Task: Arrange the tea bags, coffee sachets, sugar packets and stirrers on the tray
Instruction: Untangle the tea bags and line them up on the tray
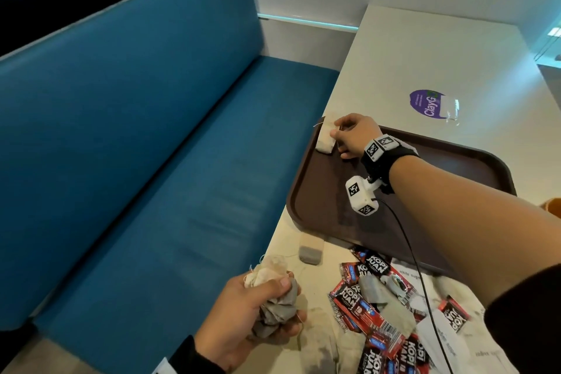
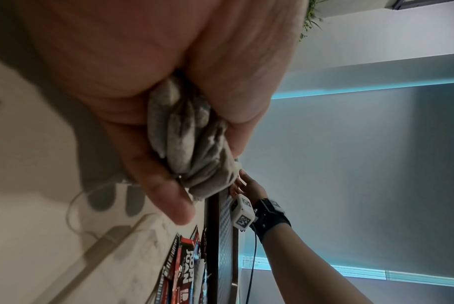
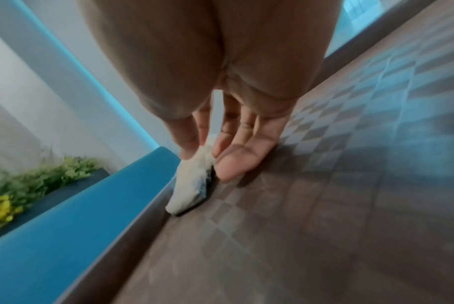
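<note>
A dark brown tray (image 1: 473, 161) lies on the pale table. At its far left corner my right hand (image 1: 353, 135) pinches a pale tea bag (image 1: 325, 140) between thumb and fingers; the bag's lower end touches the tray floor (image 3: 324, 205) beside the rim, as the right wrist view shows the tea bag (image 3: 190, 183). My left hand (image 1: 243, 313) hovers at the table's near left edge and grips a bunch of several grey tea bags (image 1: 274, 304), the bunch (image 2: 192, 139) bulging between palm and fingers. Red coffee sachets (image 1: 364, 310) lie heaped near the tray's front.
One loose tea bag (image 1: 310, 253) lies on the table just in front of the tray. White sugar packets (image 1: 437, 334) mix with the sachets at lower right. A purple sticker (image 1: 425, 105) and a clear wrapper (image 1: 450, 109) sit beyond the tray. A blue bench (image 1: 136, 146) runs along the left.
</note>
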Available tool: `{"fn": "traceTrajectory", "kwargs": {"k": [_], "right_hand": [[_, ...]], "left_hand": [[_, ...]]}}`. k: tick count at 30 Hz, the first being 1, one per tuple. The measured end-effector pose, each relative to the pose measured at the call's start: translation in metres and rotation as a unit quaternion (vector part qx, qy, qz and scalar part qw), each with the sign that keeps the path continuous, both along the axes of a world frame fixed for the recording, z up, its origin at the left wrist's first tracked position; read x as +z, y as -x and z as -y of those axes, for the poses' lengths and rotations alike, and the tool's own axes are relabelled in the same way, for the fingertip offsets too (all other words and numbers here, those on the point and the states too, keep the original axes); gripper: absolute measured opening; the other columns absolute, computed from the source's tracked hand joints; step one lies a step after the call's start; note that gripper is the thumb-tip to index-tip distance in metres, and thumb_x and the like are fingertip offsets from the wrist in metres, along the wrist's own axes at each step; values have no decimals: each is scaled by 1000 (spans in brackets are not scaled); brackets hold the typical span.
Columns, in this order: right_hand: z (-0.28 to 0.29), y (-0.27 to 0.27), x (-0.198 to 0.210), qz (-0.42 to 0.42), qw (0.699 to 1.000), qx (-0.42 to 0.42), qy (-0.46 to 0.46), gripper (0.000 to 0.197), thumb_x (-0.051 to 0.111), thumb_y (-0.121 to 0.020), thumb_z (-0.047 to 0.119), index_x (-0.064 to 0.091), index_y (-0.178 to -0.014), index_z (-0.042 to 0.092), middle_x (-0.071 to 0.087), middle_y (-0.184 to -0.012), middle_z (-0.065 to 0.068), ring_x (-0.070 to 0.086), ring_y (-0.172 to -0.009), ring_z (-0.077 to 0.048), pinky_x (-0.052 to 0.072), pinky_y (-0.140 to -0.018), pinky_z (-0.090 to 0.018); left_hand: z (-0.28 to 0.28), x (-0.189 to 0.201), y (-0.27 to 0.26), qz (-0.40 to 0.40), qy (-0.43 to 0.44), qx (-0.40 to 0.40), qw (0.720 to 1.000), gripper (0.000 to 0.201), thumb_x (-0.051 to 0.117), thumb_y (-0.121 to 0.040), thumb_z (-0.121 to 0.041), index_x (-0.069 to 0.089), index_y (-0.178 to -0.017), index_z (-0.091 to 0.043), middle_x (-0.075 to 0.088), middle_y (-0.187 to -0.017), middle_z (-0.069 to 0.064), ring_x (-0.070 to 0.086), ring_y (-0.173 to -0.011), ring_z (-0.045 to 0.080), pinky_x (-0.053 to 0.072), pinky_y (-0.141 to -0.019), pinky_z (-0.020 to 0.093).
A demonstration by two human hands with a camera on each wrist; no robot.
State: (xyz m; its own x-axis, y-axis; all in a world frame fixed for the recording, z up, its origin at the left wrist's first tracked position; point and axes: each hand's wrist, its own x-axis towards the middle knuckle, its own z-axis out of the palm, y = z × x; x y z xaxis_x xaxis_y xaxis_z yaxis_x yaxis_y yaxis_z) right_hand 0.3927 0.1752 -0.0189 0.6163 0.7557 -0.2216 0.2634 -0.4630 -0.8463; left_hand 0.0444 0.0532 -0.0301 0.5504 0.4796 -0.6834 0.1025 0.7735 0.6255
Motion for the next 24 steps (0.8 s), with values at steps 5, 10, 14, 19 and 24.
{"fn": "traceTrajectory", "kwargs": {"k": [5,10,14,19,24], "right_hand": [[7,2,-5,58,998,35,-7,24,78,-85,9,59,-100,9,60,-68,-3,59,-55,-22,61,-64,-44],[5,0,-12,146,984,94,50,30,86,-79,28,73,-102,15,69,-87,-3,61,-62,-16,59,-79,-38],[0,0,-13,173,979,91,57,30,85,-79,33,74,-103,19,70,-99,-4,63,-77,-19,57,-85,-36],[7,3,-9,149,985,74,46,31,85,-79,27,70,-105,18,66,-84,1,63,-72,-19,60,-83,-43],[37,15,17,152,985,75,11,25,81,-83,24,72,-106,17,66,-85,5,63,-78,-9,50,-75,-26]], "left_hand": [[1,1,-1,0,-5,-3,1000,23,74,-88,-14,69,-104,2,68,-82,29,69,-81,42,55,-71,44],[1,-2,1,-4,-13,-8,1000,24,73,-90,-14,68,-106,3,68,-81,29,68,-82,41,54,-74,46],[1,-4,1,-8,-18,-4,1000,22,74,-89,-13,70,-103,3,68,-80,29,67,-80,42,52,-79,50],[2,-9,1,-11,-19,0,1000,28,77,-87,-17,69,-106,1,69,-85,32,65,-84,44,54,-76,49],[5,-3,3,20,-30,20,999,23,75,-88,-14,70,-105,-1,67,-86,27,70,-82,41,56,-70,42]]}}
